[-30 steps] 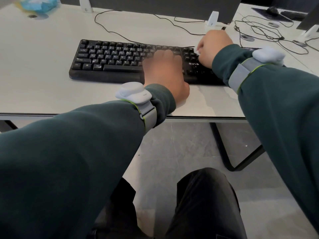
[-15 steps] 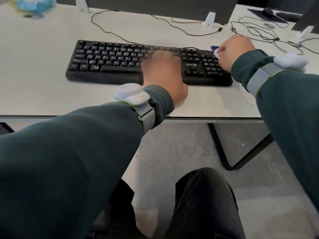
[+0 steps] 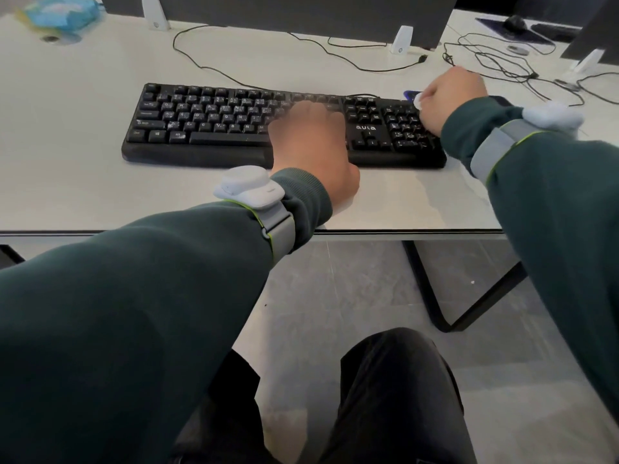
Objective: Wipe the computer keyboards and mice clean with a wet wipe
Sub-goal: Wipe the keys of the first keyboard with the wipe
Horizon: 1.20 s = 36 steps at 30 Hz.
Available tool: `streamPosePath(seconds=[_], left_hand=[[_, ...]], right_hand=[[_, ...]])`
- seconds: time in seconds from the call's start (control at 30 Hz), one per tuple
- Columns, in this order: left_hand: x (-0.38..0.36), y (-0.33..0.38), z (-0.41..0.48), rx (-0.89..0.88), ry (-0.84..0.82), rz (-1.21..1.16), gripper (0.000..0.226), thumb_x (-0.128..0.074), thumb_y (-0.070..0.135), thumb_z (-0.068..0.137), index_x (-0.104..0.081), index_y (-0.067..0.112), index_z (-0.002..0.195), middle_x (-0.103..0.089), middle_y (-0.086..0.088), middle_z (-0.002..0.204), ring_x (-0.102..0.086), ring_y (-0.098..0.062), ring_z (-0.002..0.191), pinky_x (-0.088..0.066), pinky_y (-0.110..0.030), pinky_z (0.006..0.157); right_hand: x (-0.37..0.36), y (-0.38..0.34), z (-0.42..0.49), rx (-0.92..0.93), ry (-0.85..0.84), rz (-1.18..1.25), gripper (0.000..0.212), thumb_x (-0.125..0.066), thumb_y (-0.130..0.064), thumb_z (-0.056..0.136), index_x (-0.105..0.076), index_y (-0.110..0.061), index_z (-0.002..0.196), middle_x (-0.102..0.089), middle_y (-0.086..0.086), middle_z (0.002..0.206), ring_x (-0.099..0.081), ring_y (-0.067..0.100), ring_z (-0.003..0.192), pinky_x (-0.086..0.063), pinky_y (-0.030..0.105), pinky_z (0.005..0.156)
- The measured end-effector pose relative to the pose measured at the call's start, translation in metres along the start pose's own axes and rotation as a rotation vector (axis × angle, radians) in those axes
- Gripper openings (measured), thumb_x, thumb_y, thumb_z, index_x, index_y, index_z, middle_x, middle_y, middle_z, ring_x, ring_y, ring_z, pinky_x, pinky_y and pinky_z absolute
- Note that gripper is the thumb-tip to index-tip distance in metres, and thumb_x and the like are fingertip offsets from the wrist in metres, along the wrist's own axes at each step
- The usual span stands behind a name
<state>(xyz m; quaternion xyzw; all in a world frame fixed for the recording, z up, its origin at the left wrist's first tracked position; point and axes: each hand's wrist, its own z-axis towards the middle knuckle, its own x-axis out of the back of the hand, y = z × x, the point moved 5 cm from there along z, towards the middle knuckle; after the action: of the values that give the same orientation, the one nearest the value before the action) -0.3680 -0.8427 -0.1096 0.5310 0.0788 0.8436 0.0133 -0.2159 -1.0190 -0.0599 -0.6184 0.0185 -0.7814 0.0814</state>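
A black keyboard [image 3: 207, 122] lies across the white desk [image 3: 67, 135]. My left hand [image 3: 311, 142] rests flat on its middle, fingers straight over the keys, heel on the palm rest. My right hand [image 3: 449, 95] is curled round a white wet wipe [image 3: 418, 102] and presses it on the number pad at the keyboard's right end. A small blue edge [image 3: 411, 94] shows just behind the wipe; I cannot tell what it is. A second black mouse [image 3: 514, 23] and keyboard [image 3: 556, 31] sit on a dark mat at the far right.
A blue wipe packet [image 3: 60, 10] lies at the far left corner. Black cables [image 3: 485, 61] loop behind the keyboard and to the right. White divider feet [image 3: 400, 40] stand along the dark back panel. The desk edge runs just below my left wrist.
My right hand with the wipe has slid from the keyboard's arrow-key section rightward to the number pad. My left hand has stayed on the middle of the keyboard.
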Motion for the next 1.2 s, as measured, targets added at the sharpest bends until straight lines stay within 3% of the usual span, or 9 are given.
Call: streamPosePath(seconds=[0.13,0.23,0.37,0.43,0.6,0.73,0.93,1.07,1.2], left_hand=[[0.0,-0.001,-0.001,0.006,0.002,-0.005,0.049,-0.046,0.033,0.076,-0.05,0.018,0.122,-0.046,-0.001,0.127,-0.032,-0.026,0.132,-0.027,-0.049,0.101],[0.0,-0.002,-0.001,0.014,0.005,-0.005,0.049,-0.046,0.033,0.076,-0.05,0.019,0.123,-0.046,-0.001,0.129,-0.032,-0.026,0.133,-0.027,-0.048,0.101],[0.0,-0.002,0.0,0.008,-0.019,-0.005,0.047,-0.045,0.033,0.077,-0.049,0.018,0.121,-0.045,-0.002,0.129,-0.031,-0.027,0.134,-0.027,-0.049,0.101],[0.0,0.0,0.0,0.003,-0.018,-0.011,0.047,-0.045,0.032,0.077,-0.049,0.018,0.121,-0.046,-0.002,0.129,-0.03,-0.027,0.134,-0.027,-0.049,0.102],[0.001,-0.001,-0.001,0.012,0.0,-0.021,0.049,-0.046,0.032,0.077,-0.05,0.018,0.124,-0.046,-0.002,0.129,-0.031,-0.026,0.134,-0.026,-0.048,0.102],[0.001,-0.002,-0.001,0.015,-0.011,-0.01,0.051,-0.044,0.033,0.075,-0.05,0.018,0.123,-0.046,-0.002,0.129,-0.031,-0.028,0.134,-0.027,-0.049,0.102],[0.0,0.001,-0.001,0.015,-0.004,-0.005,0.047,-0.045,0.032,0.074,-0.05,0.019,0.119,-0.047,-0.002,0.129,-0.032,-0.028,0.133,-0.028,-0.049,0.1],[0.0,-0.002,0.0,0.029,-0.01,0.004,0.048,-0.045,0.033,0.075,-0.05,0.018,0.121,-0.046,-0.002,0.131,-0.031,-0.028,0.134,-0.028,-0.05,0.101],[0.0,0.0,0.0,0.026,-0.004,-0.004,0.047,-0.046,0.034,0.076,-0.051,0.017,0.119,-0.047,-0.003,0.13,-0.032,-0.027,0.132,-0.027,-0.049,0.1]], right_hand=[[-0.015,-0.042,-0.005,0.261,-0.02,0.057,0.033,-0.041,-0.02,0.092,-0.07,-0.004,0.09,-0.066,0.013,0.087,-0.057,0.038,0.086,-0.047,0.032,0.073],[-0.023,-0.042,-0.01,0.27,-0.07,0.022,0.052,-0.027,-0.042,0.088,-0.065,-0.006,0.093,-0.064,0.016,0.09,-0.05,0.034,0.078,-0.04,0.032,0.066],[-0.017,0.008,-0.005,-0.011,-0.124,-0.047,0.059,-0.024,-0.053,0.091,-0.062,-0.012,0.109,-0.061,0.021,0.108,-0.05,0.036,0.09,-0.04,0.042,0.083],[-0.019,0.005,-0.006,0.024,-0.145,-0.037,0.065,-0.018,-0.055,0.088,-0.061,-0.013,0.111,-0.059,0.022,0.115,-0.051,0.038,0.095,-0.042,0.047,0.094],[-0.029,-0.032,-0.022,0.189,-0.229,-0.088,0.062,-0.009,-0.051,0.094,-0.048,-0.025,0.136,-0.048,0.014,0.141,-0.037,0.036,0.135,-0.02,0.061,0.112],[-0.018,-0.003,-0.024,0.003,-0.186,-0.097,0.055,-0.011,-0.039,0.088,-0.054,-0.017,0.116,-0.053,0.017,0.135,-0.041,0.038,0.129,-0.018,0.068,0.11],[-0.023,-0.039,-0.045,0.204,-0.242,0.086,0.038,-0.011,-0.05,0.092,-0.045,-0.034,0.096,-0.053,-0.006,0.118,-0.039,0.032,0.131,-0.022,0.07,0.104],[-0.017,-0.04,-0.043,0.082,-0.219,0.164,0.048,-0.012,-0.049,0.096,-0.053,-0.025,0.103,-0.055,0.006,0.128,-0.042,0.035,0.129,-0.023,0.067,0.108],[-0.015,-0.081,-0.049,0.244,-0.25,0.178,0.042,-0.012,-0.051,0.083,-0.044,-0.024,0.077,-0.05,-0.008,0.091,-0.046,0.032,0.119,-0.034,0.062,0.1]])
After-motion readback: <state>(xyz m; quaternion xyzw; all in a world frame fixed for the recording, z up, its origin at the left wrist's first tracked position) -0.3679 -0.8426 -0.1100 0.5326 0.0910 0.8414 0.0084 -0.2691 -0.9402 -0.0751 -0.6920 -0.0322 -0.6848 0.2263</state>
